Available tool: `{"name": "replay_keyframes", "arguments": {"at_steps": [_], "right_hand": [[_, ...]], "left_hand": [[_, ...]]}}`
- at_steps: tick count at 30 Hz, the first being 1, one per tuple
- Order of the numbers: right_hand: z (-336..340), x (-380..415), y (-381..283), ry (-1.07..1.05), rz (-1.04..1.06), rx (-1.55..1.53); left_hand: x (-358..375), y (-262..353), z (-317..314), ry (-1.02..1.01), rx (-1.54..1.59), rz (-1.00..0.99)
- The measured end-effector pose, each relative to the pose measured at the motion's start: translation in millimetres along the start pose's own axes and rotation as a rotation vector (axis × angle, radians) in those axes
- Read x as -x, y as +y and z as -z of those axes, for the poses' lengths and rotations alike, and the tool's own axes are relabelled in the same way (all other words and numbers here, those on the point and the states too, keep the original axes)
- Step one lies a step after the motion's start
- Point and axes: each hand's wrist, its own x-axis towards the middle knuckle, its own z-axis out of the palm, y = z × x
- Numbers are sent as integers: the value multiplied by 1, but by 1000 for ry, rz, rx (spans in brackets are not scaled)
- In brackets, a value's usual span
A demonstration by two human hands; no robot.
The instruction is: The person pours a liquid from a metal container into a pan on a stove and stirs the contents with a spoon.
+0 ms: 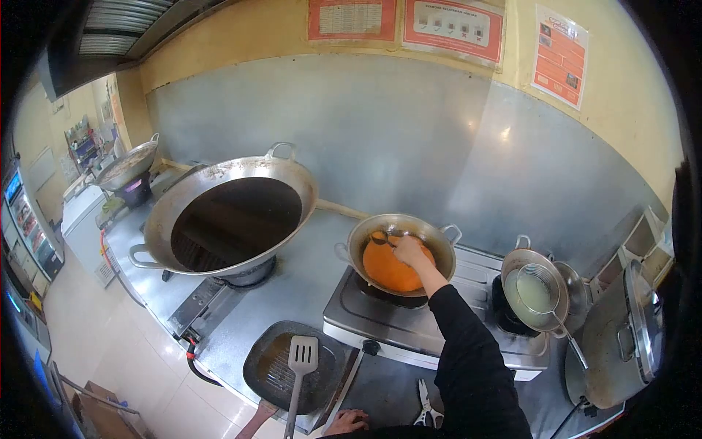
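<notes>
My right hand [408, 251] reaches over a wok [357, 241] of orange sauce [391, 267] on the two-burner stove. Its fingers are wrapped round a dark utensil [379, 238] whose end lies in the sauce. Low in the view, my left hand [347, 422] rests at the counter's edge, partly cut off, and what its fingers do is unclear. Just to its left a slotted spatula [303, 356] lies across a square grill pan [272, 391]. Scissors [425, 402] lie on the dark surface to its right.
A large wok [162, 227] of dark liquid stands at the left on a burner. On the stove's right burner a small wok [512, 260] holds pale liquid and a strainer [537, 287]. A big lidded pot [603, 366] stands far right. Behind rises a metal wall panel [365, 132].
</notes>
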Motion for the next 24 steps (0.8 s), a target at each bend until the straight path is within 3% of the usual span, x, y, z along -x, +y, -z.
{"name": "replay_keyframes", "arguments": {"at_steps": [6,9,12,24], "right_hand": [[15,23,-8,-147,-52,213],[8,19,15,-77,-18,322],[21,27,13,-36,-132,381],[17,8,41,203,-73,522]], "left_hand": [[-1,20,24,37,62,14],[0,15,14,14,27,41],[0,15,14,45,42,35],[-1,16,16,117,86,-9]]}}
